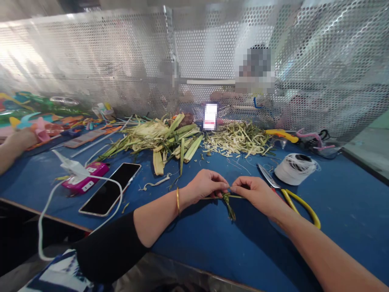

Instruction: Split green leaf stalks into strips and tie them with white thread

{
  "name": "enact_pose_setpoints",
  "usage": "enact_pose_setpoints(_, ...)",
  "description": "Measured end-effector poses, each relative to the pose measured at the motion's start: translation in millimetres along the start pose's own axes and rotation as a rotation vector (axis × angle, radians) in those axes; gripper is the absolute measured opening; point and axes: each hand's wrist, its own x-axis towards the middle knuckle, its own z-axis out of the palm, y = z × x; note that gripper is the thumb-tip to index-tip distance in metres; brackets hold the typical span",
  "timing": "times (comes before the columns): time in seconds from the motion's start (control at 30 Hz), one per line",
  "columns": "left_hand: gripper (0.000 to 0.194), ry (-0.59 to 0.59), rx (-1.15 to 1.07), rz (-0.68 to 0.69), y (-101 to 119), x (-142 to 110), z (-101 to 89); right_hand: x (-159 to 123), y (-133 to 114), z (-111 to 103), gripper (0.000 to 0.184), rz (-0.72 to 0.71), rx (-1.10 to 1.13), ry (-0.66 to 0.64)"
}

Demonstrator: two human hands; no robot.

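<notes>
My left hand (pixel 204 185) and my right hand (pixel 254 192) meet fingertip to fingertip over the blue table (pixel 219 243). Both are pinched shut on a small woven leaf piece (pixel 227 201), a thin green-yellow strip with a dark knotted tail hanging down between them. A gold bangle sits on my left wrist. Yellow-handled scissors (pixel 291 196) lie just right of my right hand.
A heap of green and pale leaf strips (pixel 165 140) and a pile of shreds (pixel 238 140) lie beyond my hands. A white thread spool (pixel 296 168) sits right. A black phone (pixel 111 188) and a pink charger (pixel 86 178) lie left. Another person's arm (pixel 15 146) rests far left.
</notes>
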Motion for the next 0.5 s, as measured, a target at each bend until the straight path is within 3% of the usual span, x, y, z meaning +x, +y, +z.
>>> enact_pose_setpoints(0.23, 0.013, 0.002, -0.036, -0.002, 1.7, -0.2, -0.2, 0.3, -0.8, -4.9, 0.035, 0.022, 0.0, 0.056)
enact_pose_setpoints(0.5, 0.007, 0.007, -0.032, -0.015, 1.9, -0.2, -0.3, 0.7, 2.6, 3.4, 0.028, 0.061, -0.008, 0.033)
